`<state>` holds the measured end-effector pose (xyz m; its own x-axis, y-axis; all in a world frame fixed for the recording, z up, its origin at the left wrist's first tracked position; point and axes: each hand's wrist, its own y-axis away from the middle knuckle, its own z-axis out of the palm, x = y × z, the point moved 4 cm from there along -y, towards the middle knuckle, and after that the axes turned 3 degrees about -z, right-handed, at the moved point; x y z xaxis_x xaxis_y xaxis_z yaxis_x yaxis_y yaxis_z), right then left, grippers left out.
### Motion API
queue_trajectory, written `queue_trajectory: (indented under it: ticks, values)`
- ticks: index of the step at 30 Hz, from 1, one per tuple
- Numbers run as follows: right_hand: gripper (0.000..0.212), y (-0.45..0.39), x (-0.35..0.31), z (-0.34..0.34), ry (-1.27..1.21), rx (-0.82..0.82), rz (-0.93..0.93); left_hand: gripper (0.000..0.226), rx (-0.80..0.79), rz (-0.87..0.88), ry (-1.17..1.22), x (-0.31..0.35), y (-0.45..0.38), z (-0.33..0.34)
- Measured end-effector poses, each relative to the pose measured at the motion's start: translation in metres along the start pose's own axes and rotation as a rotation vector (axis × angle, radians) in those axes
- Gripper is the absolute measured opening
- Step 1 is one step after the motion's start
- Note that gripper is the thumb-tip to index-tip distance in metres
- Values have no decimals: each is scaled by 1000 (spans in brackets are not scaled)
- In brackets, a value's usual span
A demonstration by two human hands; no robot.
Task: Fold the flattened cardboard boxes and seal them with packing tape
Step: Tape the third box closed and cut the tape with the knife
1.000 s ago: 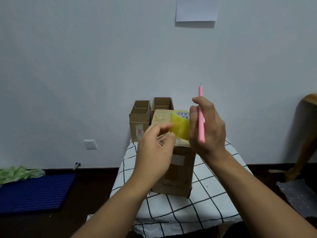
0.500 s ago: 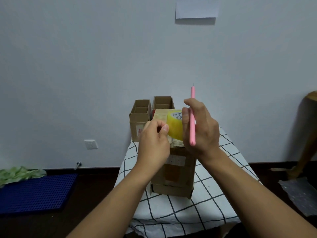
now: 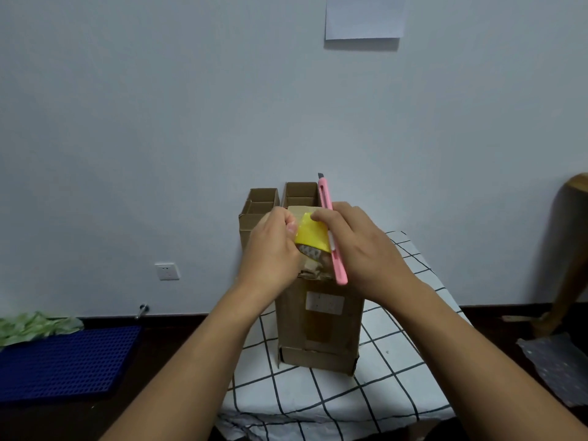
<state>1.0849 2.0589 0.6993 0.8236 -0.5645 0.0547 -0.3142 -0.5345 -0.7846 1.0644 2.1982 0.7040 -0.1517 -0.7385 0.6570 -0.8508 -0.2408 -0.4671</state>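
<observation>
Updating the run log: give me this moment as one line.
stage: taping box top | left hand: pinches yellow tape | right hand: holds pink cutter, touches tape | cardboard box: upright on checked table

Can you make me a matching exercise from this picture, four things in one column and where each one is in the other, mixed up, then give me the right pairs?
Things:
1. pink knife
2. yellow tape
3. blue mat
4. sheet of paper

Places:
A. on the floor at the left
B. in the right hand
C. high on the wall
D. between the two hands, above the tall box

Pairs: 1-B, 2-D, 3-A, 4-C
</observation>
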Motion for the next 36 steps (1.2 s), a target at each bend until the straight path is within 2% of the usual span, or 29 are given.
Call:
queue_trajectory:
  ticks: [4, 8, 10, 13, 17, 20, 23, 28, 30, 33, 36]
  values:
    - [71, -1, -2, 1, 189, -47, -32, 12, -15, -41, -3, -3, 1, 4]
    - [59, -6, -4, 2, 295, -86, -84, 10, -37, -97, 68, -6, 2, 4]
    - [57, -7, -4, 2, 314, -101, -94, 8, -62, -161, 230, -9, 0, 4]
    - [59, -11, -4, 0, 312, -116, -120, 20, -145, -258, 466, -10, 0, 3]
    - [62, -15, -7, -8, 285, -62, -119, 10, -153, -252, 486, -10, -1, -1]
    - [58, -12, -7, -13, 181, 31, -53, 13, -147, -274, 588, -15, -3, -2]
    - [59, -3, 8, -20, -101, 109, 86, 21, -158, -304, 659, -21, -3, -5]
    - [50, 12, 29, -15, -570, 91, 402, 28, -277, -361, 898, -20, 2, -9]
    - [44, 11, 32, -19, -510, 65, 392, 27, -263, -377, 886, -19, 3, -9]
    - [40, 8, 38, -37, -264, 42, 222, 27, -209, -396, 815, -26, 2, -13]
    - [45, 7, 37, -48, -174, -3, 231, 29, -213, -402, 756, -29, 2, -14]
